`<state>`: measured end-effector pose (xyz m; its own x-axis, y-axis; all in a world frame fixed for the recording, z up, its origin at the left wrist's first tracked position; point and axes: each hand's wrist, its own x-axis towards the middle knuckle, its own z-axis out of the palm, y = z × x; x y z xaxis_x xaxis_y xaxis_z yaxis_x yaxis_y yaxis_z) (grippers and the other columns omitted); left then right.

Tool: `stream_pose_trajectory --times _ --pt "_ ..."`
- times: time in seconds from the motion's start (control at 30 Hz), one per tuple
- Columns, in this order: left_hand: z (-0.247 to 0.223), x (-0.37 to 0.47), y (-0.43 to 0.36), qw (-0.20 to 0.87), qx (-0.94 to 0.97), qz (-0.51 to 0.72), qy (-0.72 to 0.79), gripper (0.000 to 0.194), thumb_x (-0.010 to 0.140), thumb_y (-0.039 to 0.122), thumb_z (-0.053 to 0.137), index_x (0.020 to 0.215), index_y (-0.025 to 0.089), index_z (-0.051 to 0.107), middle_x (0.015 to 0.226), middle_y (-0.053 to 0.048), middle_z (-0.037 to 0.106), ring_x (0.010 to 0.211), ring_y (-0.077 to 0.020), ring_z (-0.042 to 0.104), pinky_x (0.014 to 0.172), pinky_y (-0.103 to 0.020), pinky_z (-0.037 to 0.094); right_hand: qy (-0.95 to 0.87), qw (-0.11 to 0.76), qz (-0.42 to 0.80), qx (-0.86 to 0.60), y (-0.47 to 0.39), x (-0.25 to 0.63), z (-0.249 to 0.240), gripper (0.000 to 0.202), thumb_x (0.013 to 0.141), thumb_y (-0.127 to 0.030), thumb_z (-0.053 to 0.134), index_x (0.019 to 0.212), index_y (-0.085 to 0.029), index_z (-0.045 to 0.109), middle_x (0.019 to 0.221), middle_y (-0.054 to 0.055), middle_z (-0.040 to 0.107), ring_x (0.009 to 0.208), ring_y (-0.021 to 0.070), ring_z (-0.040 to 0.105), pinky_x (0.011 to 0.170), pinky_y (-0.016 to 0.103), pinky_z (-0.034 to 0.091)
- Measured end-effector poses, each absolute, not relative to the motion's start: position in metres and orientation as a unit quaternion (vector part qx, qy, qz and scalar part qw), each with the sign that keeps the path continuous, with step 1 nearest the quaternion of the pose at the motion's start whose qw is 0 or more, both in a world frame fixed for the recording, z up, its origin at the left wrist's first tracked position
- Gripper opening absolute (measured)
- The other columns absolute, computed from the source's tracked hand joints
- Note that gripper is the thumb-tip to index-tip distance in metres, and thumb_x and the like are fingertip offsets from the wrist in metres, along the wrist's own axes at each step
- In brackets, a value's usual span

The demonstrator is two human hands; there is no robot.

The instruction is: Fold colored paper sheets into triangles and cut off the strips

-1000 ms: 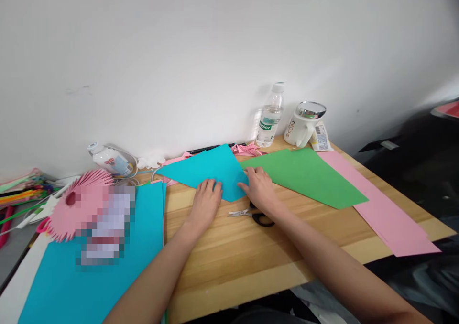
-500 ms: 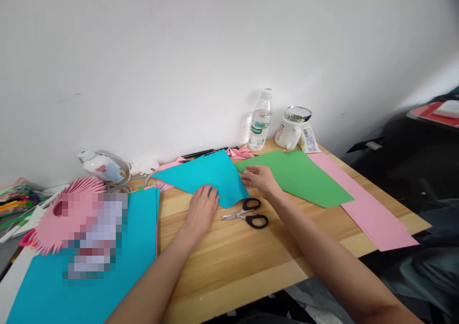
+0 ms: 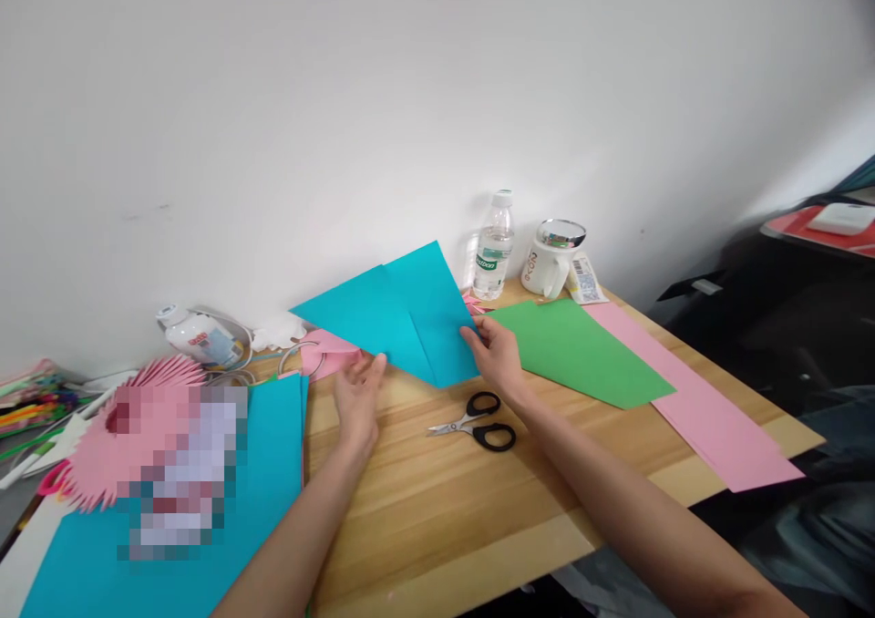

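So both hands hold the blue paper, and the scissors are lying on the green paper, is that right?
Not quite: in the head view, the scissors lie on the wooden table, not on the green paper. The left hand and right hand both hold the blue paper.

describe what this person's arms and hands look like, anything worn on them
The left hand and right hand are ungloved. The left forearm and right forearm are bare, with no sleeve, watch or bracelet in view.
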<state>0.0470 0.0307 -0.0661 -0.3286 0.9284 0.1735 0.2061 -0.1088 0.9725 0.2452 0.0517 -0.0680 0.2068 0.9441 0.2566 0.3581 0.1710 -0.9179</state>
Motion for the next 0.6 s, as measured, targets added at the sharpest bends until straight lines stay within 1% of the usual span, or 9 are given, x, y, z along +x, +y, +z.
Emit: stream_pose_trajectory --times 0.1,0.17,0.23,0.3,0.33,0.4,0.47,0.53,0.6 --pt "-0.061 0.053 0.03 0.506 0.455 0.513 0.524 0.035 0.062 0.042 0.072 0.071 0.012 0.057 0.07 -0.007 0.062 0.067 -0.0199 0.063 0.064 -0.039 0.054 -0.551 0.534 0.298 -0.568 0.055 0.245 -0.069 0.034 0.082 -0.04 0.043 0.097 -0.012 0.057 0.085 0.007 0.068 0.072 0.0178 0.061 0.064 0.028 0.049" --pt "-0.058 0.058 0.028 0.582 0.416 0.496 0.492 0.034 0.055 0.036 0.078 0.063 0.013 0.055 0.062 -0.004 0.059 0.06 -0.0179 0.062 0.06 -0.038 0.056 -0.552 0.534 0.304 -0.563 0.053 0.245 -0.067 0.033 0.083 -0.038 0.044 0.098 -0.013 0.057 0.09 0.008 0.068 0.077 0.0187 0.062 0.067 0.029 0.05" --pt "-0.056 0.061 0.026 0.621 0.368 0.502 0.477 0.033 0.054 0.029 0.079 0.059 0.014 0.051 0.057 0.0 0.055 0.054 -0.0141 0.059 0.061 -0.038 0.057 -0.551 0.537 0.295 -0.567 0.044 0.248 -0.062 0.032 0.082 -0.035 0.046 0.103 -0.013 0.056 0.099 0.01 0.066 0.086 0.0204 0.061 0.071 0.031 0.05" --pt "-0.054 0.06 0.025 0.637 0.325 0.516 0.472 0.032 0.056 0.023 0.079 0.057 0.015 0.048 0.051 0.004 0.051 0.048 -0.0097 0.055 0.065 -0.038 0.058 -0.566 0.529 0.236 -0.587 0.03 0.255 -0.055 0.03 0.082 -0.029 0.046 0.108 -0.014 0.055 0.108 0.013 0.061 0.096 0.0227 0.058 0.077 0.035 0.048" --pt "-0.054 0.059 0.025 0.641 0.309 0.523 0.469 0.033 0.057 0.021 0.079 0.055 0.015 0.046 0.049 0.005 0.049 0.047 -0.0082 0.053 0.069 -0.039 0.058 -0.591 0.51 0.19 -0.595 0.021 0.259 -0.052 0.028 0.083 -0.025 0.045 0.107 -0.015 0.055 0.109 0.013 0.059 0.098 0.0234 0.056 0.08 0.036 0.047" --pt "-0.053 0.056 0.025 0.647 0.288 0.535 0.461 0.038 0.057 0.018 0.078 0.051 0.017 0.041 0.046 0.006 0.047 0.045 -0.0065 0.051 0.075 -0.04 0.057 -0.678 0.427 0.145 -0.581 0.002 0.267 -0.046 0.021 0.084 -0.017 0.041 0.097 -0.017 0.058 0.1 0.011 0.061 0.092 0.0214 0.057 0.081 0.035 0.045" --pt "-0.052 0.053 0.026 0.65 0.277 0.545 0.451 0.043 0.055 0.018 0.079 0.049 0.017 0.036 0.046 0.007 0.047 0.047 -0.0065 0.052 0.078 -0.041 0.056 -0.781 0.286 0.165 -0.53 -0.014 0.271 -0.042 0.022 0.082 -0.01 0.043 0.092 -0.019 0.06 0.094 0.009 0.062 0.087 0.0195 0.058 0.079 0.032 0.046" --pt "-0.05 0.052 0.027 0.649 0.275 0.554 0.443 0.045 0.053 0.018 0.08 0.049 0.018 0.035 0.047 0.007 0.048 0.048 -0.0076 0.054 0.077 -0.041 0.056 -0.846 0.152 0.162 -0.485 -0.025 0.271 -0.04 0.024 0.078 -0.005 0.047 0.093 -0.018 0.061 0.094 0.009 0.062 0.089 0.0206 0.057 0.079 0.033 0.045" --pt "-0.047 0.052 0.027 0.64 0.28 0.565 0.438 0.043 0.051 0.019 0.081 0.05 0.017 0.038 0.048 0.006 0.05 0.049 -0.0085 0.056 0.074 -0.039 0.057 -0.872 0.076 0.115 -0.469 -0.033 0.267 -0.04 0.024 0.076 -0.003 0.048 0.092 -0.015 0.061 0.094 0.011 0.06 0.091 0.0229 0.054 0.081 0.035 0.044"
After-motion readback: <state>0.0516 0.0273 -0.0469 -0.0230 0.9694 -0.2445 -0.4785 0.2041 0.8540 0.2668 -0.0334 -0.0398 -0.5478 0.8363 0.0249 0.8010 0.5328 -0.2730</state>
